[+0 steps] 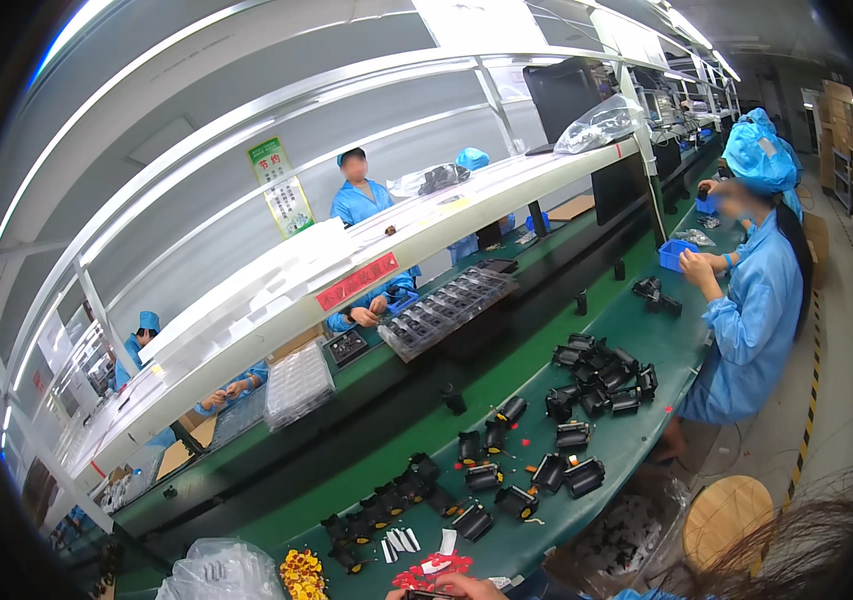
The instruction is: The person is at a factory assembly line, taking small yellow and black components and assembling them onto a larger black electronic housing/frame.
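Note:
At the bottom edge, my right hand (475, 588) has its fingers closed round a black plastic part (429, 596), which is mostly cut off by the frame. A sliver of my left hand (396, 595) shows at the part's other end, its fingers pressed to it. Just beyond lie a heap of small red pieces (417, 577) and several white strips (402, 541). Left of them is a pile of yellow pieces with dark centres (304, 574). Black plastic housings (387, 503), some with yellow wheel-like pieces, stand in a row past the strips.
More black housings (602, 375) lie along the green bench (537, 400). A clear plastic bag (222, 572) sits at the near left. Right of the bench are an open box (637, 530) and a round wooden stool (729, 520). A co-worker in blue (757, 300) sits farther along.

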Tool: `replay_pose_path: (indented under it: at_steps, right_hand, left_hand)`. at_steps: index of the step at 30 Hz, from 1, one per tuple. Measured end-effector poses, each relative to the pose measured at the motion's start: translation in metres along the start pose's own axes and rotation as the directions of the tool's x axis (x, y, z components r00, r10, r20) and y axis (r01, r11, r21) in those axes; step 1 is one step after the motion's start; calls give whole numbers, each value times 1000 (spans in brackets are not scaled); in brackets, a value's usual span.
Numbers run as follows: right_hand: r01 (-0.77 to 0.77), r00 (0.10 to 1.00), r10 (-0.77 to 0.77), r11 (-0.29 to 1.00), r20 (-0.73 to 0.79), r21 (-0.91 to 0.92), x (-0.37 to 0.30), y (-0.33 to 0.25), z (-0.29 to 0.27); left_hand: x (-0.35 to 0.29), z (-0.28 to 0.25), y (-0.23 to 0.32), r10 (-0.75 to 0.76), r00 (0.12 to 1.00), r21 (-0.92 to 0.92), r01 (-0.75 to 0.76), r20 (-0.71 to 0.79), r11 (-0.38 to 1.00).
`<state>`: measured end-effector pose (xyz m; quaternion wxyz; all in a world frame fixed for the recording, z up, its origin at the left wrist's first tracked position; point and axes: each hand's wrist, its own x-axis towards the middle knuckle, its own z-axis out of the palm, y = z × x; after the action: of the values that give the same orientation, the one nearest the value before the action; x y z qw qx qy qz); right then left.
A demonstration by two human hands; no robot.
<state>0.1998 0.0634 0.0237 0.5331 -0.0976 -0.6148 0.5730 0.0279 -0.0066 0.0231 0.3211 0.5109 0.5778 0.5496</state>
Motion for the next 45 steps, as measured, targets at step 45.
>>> replay_pose_path:
  at_steps: [45]
  right_hand:
    - [-351, 842, 479, 835, -248, 423, 49, -31, -65]
  left_hand:
    - [75, -548, -162, 513, 857, 994, 1, 55, -109]
